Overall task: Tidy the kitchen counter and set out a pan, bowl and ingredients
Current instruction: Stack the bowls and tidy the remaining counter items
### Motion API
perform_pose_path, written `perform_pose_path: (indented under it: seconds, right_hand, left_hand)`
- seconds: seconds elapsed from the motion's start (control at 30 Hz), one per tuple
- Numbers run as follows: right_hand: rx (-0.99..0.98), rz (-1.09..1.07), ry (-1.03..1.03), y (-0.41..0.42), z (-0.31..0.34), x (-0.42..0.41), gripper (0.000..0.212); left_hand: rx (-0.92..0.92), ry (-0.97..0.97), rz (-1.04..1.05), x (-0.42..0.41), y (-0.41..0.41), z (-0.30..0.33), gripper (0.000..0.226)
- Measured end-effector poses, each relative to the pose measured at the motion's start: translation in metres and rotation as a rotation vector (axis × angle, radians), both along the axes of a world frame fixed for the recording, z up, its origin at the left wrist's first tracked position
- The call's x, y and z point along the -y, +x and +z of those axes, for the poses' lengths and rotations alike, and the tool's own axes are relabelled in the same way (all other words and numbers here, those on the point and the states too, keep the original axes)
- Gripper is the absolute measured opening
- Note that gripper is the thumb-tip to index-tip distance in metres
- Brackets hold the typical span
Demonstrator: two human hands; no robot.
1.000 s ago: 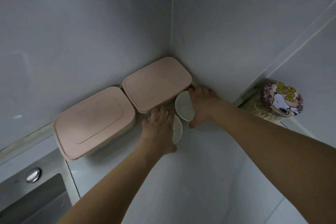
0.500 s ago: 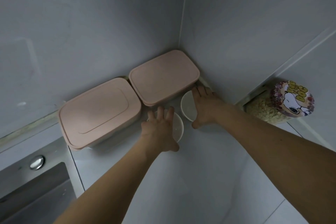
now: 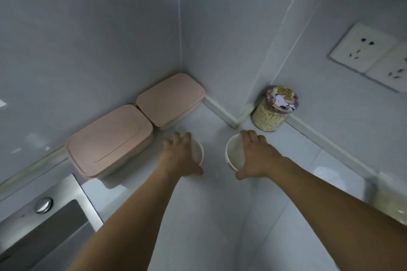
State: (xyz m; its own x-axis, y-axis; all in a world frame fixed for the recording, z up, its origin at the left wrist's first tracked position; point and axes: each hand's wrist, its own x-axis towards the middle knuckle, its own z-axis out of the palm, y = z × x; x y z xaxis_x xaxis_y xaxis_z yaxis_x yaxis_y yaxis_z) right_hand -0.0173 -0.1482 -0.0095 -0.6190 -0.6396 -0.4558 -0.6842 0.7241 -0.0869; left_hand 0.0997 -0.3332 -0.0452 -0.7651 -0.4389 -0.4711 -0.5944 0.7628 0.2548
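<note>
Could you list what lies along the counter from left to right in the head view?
Sink → larger pink-lidded box → smaller pink-lidded box → left hand over a white bowl → second white bowl under the right hand → cartoon-lidded jar.

Under your left hand (image 3: 179,156): small white bowl (image 3: 197,152), upright on counter. Under your right hand (image 3: 256,156): second white bowl (image 3: 234,153), tilted leftward.

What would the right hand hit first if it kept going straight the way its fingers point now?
Most likely the raised white ledge along the foot of the wall. The right hand, gripping a white bowl, points up and slightly left; the jar with the cartoon lid sits right of that line. Depth is uncertain.
</note>
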Motion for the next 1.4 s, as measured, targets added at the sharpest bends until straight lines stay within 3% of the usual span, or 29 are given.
perform_pose_path:
  seconds: [0.37, 0.7, 1.07, 1.4]
  right_hand:
    - [-0.082, -0.344, -0.107, 0.070, 0.058, -0.193, 0.122]
    - [-0.223, -0.645, -0.190, 0.170, 0.116, -0.411, 0.123]
    - [-0.343, -0.988, -0.181, 0.364, 0.142, -0.666, 0.125]
    - [-0.408, -1.352, -0.160, 0.502, 0.151, -0.827, 0.124]
  left_hand:
    - [-0.078, -0.142, -0.329, -0.158, 0.002, 0.067, 0.109]
    - [-0.168, -0.245, -0.704, -0.375, 0.027, 0.141, 0.108]
    - [-0.330, -0.322, -1.146, -0.661, 0.140, 0.196, 0.109]
    - [-0.418, -0.277, -1.527, -0.863, 0.221, 0.215, 0.112]
